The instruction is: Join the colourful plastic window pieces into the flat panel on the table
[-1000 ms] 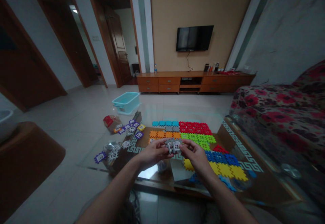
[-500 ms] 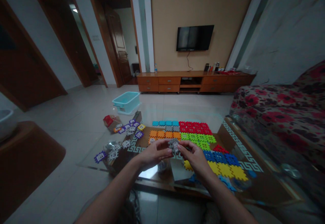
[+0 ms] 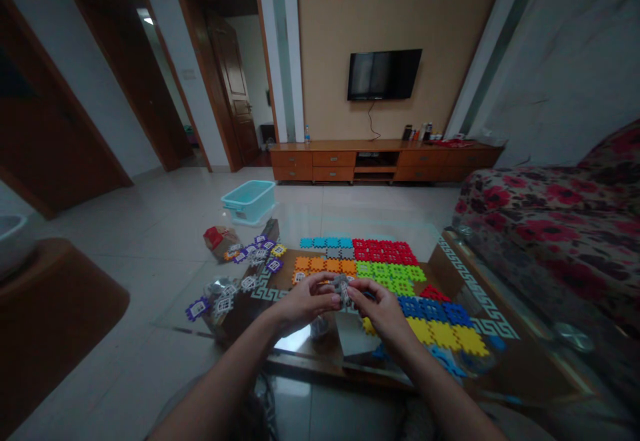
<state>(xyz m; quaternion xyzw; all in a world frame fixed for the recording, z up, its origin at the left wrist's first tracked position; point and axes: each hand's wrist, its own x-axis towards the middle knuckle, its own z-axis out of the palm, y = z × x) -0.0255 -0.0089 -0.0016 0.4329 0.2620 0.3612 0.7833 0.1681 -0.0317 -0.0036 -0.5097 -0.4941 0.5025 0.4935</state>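
Between my two hands, above the glass table, is a grey interlocking building tile [image 3: 343, 289] with a white window insert. My left hand [image 3: 307, 302] grips its left side with thumb and fingers. On the right side, my right hand [image 3: 377, 306] pinches the same tile. Beyond the hands lie rows of orange tiles [image 3: 317, 265], lime green tiles [image 3: 395, 272], red tiles [image 3: 385, 250], light blue tiles [image 3: 325, 242] and grey tiles [image 3: 340, 253]. Blue tiles [image 3: 433, 309] and yellow tiles [image 3: 445, 336] lie by my right forearm.
Loose purple tiles [image 3: 274, 266] and white-grey tiles [image 3: 224, 303] are scattered at the table's left. A red-and-brown package [image 3: 220, 241] lies there too. Past the glass table [image 3: 190, 321] stands a turquoise bin [image 3: 250, 202]. A flowered sofa [image 3: 550, 208] is at right.
The grey tile has turned a little between my fingers, and my right fingertips have shifted slightly left. Everything on the table looks the same.
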